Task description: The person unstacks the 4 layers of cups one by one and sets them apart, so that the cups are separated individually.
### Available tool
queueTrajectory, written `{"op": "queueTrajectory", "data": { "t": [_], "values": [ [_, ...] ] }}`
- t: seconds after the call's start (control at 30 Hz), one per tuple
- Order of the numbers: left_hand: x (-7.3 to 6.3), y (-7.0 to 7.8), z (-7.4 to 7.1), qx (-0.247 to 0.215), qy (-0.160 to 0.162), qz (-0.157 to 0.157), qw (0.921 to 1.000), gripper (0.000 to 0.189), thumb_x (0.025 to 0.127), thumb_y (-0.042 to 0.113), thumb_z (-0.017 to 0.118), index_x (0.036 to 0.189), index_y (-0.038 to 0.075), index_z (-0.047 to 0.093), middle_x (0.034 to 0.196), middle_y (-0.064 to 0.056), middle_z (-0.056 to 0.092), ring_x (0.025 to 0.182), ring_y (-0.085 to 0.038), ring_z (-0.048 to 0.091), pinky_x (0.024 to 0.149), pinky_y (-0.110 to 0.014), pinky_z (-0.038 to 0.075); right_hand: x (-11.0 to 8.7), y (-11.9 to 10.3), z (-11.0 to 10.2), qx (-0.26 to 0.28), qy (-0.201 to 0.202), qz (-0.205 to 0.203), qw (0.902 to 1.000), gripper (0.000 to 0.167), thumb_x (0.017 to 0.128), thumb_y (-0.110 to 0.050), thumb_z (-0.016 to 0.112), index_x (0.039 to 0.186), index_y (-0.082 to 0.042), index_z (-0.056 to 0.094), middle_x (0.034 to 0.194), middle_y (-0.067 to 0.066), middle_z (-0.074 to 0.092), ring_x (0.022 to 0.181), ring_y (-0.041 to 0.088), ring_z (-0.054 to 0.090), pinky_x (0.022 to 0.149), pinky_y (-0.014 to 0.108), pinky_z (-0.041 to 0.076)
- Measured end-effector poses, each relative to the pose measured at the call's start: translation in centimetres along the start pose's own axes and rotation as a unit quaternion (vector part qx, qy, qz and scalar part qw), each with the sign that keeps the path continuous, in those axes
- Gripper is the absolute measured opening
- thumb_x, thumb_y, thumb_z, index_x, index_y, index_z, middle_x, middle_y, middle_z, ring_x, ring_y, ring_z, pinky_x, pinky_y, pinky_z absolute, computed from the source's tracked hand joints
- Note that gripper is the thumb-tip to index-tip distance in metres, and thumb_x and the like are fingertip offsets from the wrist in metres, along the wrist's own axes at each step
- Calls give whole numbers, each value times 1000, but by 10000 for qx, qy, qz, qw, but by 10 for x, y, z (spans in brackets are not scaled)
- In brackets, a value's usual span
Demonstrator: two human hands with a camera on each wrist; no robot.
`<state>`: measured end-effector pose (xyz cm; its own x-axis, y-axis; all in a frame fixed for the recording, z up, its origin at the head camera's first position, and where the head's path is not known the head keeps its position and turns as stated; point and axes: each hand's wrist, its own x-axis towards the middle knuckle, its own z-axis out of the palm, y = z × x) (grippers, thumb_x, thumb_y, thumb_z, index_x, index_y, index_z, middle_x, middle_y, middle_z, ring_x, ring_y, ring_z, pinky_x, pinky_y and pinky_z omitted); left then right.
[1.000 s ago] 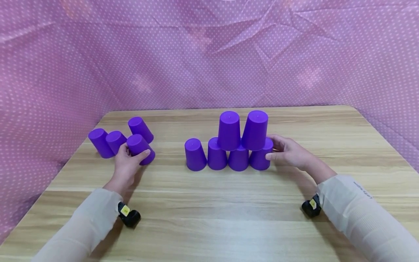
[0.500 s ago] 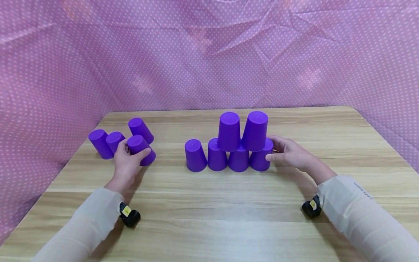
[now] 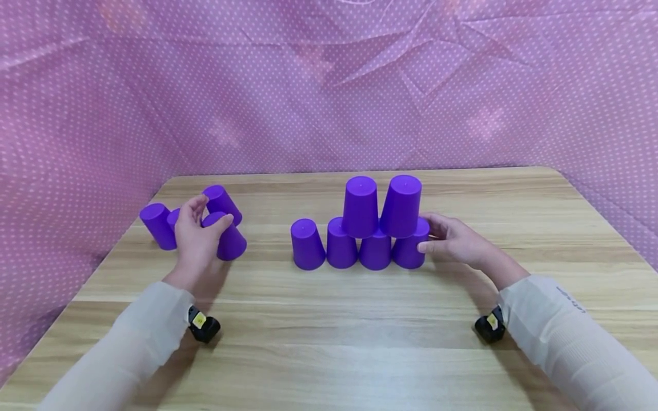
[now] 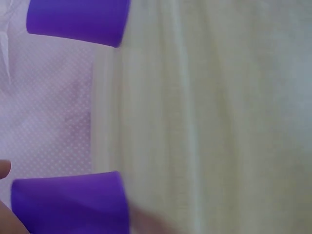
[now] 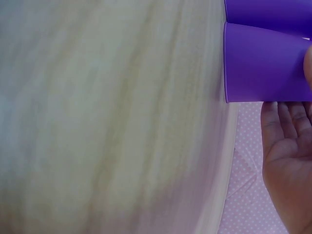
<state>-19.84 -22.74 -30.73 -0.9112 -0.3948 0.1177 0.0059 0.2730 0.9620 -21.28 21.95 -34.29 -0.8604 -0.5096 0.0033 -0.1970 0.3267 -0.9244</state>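
My left hand (image 3: 197, 240) is raised with spread fingers over an upside-down purple cup (image 3: 232, 242). The thumb crosses that cup's top in the head view, while in the left wrist view the hand (image 4: 9, 219) overlaps the cup's (image 4: 73, 204) lower left corner. Behind it stands another purple cup (image 3: 222, 202). On the right, my right hand (image 3: 457, 242) holds the rightmost bottom cup (image 3: 408, 251) of a stack, thumb in front and fingers at its far side. Two upper cups (image 3: 361, 208) straddle the three right-hand cups of the bottom row (image 3: 307, 245).
Farther left stands a purple cup (image 3: 159, 228), with one more cup (image 3: 173, 217) mostly hidden behind my left hand. All rest on a wooden table (image 3: 329, 325). A pink dotted cloth (image 3: 329, 85) hangs behind and beside it. Each wrist bears a black camera (image 3: 204, 326).
My left hand has let go of the front cup; its fingers have lifted and spread. That cup stays almost where it was. The right hand and the stack have not moved.
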Motion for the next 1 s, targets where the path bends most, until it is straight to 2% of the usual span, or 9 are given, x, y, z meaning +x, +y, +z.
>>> {"op": "queueTrajectory", "data": {
  "t": [0.1, 0.23, 0.33, 0.5, 0.83, 1.0],
  "values": [
    [2, 7, 1, 136, 31, 207, 9997, 61, 87, 8, 63, 139, 8, 32, 150, -4, 30, 139, -10, 22, 115, -23, 17, 0, 0, 0, 9, -2, 7, 10000, 57, 86, -5, 62, 135, 6, 35, 128, 26, 50, 108, 2, 53, 91, 16, 45],
    [-1, 17, 9, 222, 130, 590, 9979, 59, 84, 6, 66, 135, 5, 36, 145, -7, 37, 137, -11, 28, 114, -23, 20, -1, 1, 1, 45, -5, -6, 10000, 57, 86, -5, 62, 135, 7, 35, 128, 27, 49, 107, 1, 53, 91, 16, 45],
    [-7, 26, 19, 56, 119, 875, 9961, 56, 82, 1, 66, 131, 1, 40, 141, -9, 43, 135, -13, 33, 113, -23, 23, -1, 2, 1, 74, -4, -26, 10000, 57, 86, -3, 61, 135, 8, 35, 128, 28, 49, 107, 0, 53, 91, 16, 45],
    [-18, 35, 38, -513, -188, 1248, 9907, 54, 81, -4, 66, 128, -6, 39, 137, -14, 45, 133, -17, 36, 112, -21, 25, -2, 2, 0, 57, 26, -7, 10000, 57, 86, -4, 62, 135, 7, 35, 129, 27, 49, 108, 0, 53, 92, 15, 44],
    [-32, 49, 62, -874, -709, 1131, 9872, 51, 83, 5, 67, 128, -2, 43, 134, -9, 49, 130, -13, 40, 111, -20, 26, 0, 1, 1, 83, -27, -15, 10000, 56, 86, -5, 62, 135, 6, 36, 128, 26, 50, 108, 4, 54, 92, 17, 45],
    [-39, 60, 73, -959, -1126, 1087, 9830, 52, 84, 8, 67, 130, 2, 43, 135, -8, 50, 128, -12, 42, 111, -21, 28, 0, 0, 0, 78, -5, -16, 10000, 58, 86, -4, 61, 136, 7, 34, 129, 27, 49, 108, 2, 53, 91, 17, 45]
  ]
}}
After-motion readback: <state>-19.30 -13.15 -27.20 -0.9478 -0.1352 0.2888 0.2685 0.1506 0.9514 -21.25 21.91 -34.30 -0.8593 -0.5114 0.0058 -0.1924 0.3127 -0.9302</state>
